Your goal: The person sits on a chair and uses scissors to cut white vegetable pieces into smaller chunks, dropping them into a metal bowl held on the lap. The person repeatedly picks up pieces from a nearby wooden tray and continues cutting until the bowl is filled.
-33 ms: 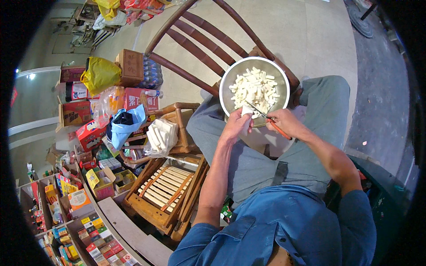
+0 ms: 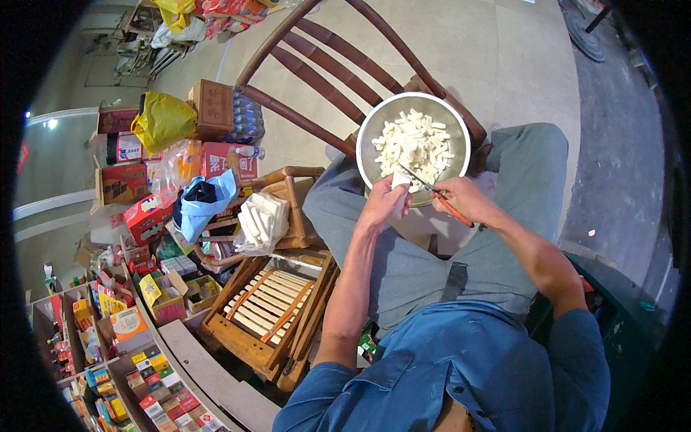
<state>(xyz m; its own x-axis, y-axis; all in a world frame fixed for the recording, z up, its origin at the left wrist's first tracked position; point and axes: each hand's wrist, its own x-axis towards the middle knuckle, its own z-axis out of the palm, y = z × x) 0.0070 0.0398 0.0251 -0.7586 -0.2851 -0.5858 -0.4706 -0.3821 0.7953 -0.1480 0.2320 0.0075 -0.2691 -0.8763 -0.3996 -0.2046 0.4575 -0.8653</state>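
A round metal bowl [image 2: 365, 147] holds a heap of short white cut pieces [image 2: 414, 140]. At its near rim my left hand [image 2: 383, 204] is closed around a white stick [image 2: 399, 189] that looks like rice cake. My right hand [image 2: 464, 199] grips a pair of scissors [image 2: 452, 209] with orange-red handles. Their dark blades point left, over the bowl, and reach the end of the stick; whether they touch it I cannot tell. The bowl rests in front of my knees, at the seat of a brown wooden chair [image 2: 327, 54].
To my left, a clear plastic bag of white sticks [image 2: 263, 222] lies on a wooden chair [image 2: 291, 201]. Nearer stands a folded slatted wooden chair [image 2: 270, 306]. Cartons [image 2: 122, 183], a yellow bag [image 2: 162, 122] and compartments of small boxes [image 2: 162, 385] crowd the left side.
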